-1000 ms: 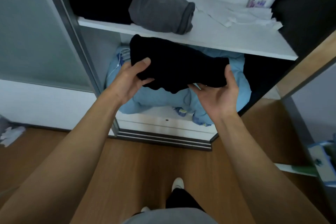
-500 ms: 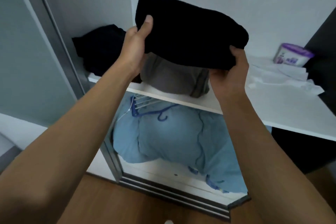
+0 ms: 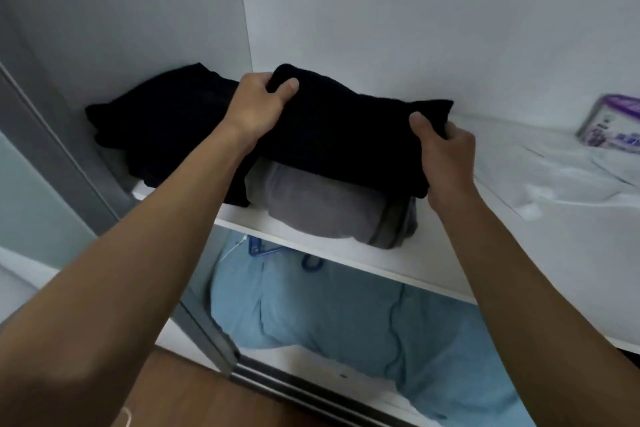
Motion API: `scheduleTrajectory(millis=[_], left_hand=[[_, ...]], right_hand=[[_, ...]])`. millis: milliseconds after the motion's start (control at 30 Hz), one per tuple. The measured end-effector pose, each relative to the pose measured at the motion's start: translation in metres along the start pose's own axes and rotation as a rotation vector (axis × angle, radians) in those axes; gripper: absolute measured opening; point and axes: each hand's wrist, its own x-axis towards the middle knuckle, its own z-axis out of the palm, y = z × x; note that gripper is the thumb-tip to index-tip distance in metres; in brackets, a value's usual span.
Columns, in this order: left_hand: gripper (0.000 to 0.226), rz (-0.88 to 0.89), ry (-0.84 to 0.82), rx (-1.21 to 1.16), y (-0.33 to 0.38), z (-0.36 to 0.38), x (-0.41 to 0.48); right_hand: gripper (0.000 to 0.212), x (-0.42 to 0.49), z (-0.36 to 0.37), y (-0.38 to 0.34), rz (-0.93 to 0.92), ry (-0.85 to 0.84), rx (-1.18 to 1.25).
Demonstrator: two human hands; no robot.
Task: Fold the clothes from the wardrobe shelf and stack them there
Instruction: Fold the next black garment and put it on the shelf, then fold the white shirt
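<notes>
A folded black garment (image 3: 346,139) rests on top of a folded grey garment (image 3: 322,211) on the white wardrobe shelf (image 3: 433,263). My left hand (image 3: 258,104) grips its far left end, thumb on top. My right hand (image 3: 446,156) grips its right end near the front. Another black garment (image 3: 162,118) lies in a heap on the shelf at the left, against the wardrobe's side wall.
White cloth (image 3: 561,173) lies spread on the right of the shelf, with a purple-and-white tub (image 3: 613,125) behind it. Below the shelf sits a bulky light-blue bundle (image 3: 346,315) with a blue hanger (image 3: 270,250). A grey sliding-door frame (image 3: 69,163) stands at the left.
Both hands lifted the folded black garment from below the shelf up over it, then lowered it onto the grey garment. My view rose with them.
</notes>
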Motion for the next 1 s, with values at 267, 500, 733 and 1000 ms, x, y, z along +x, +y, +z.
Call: scheduleTrajectory(millis=[267,500,733,1000], left_hand=[[0.040,-0.058,0.066,0.324,-0.031,0.005,0.040],[0.053,0.380,-0.390,0.714,-0.020,0.051,0.015],[0.053,0.451,-0.285,0.571,-0.049,0.055,0.021],[0.048,0.333,-0.412,0.710,0.007,0.065,0.009]], right_hand=[[0.038,0.037,0.004,0.016,-0.010,0.023,-0.363],[0.052,0.007,0.045,0.013,-0.069,-0.302,-0.701],[0.049,-0.011,0.052,0.037,-0.177,-0.137,-0.640],[0.038,-0.016,0.016,0.022,-0.093,-0.202,-0.513]])
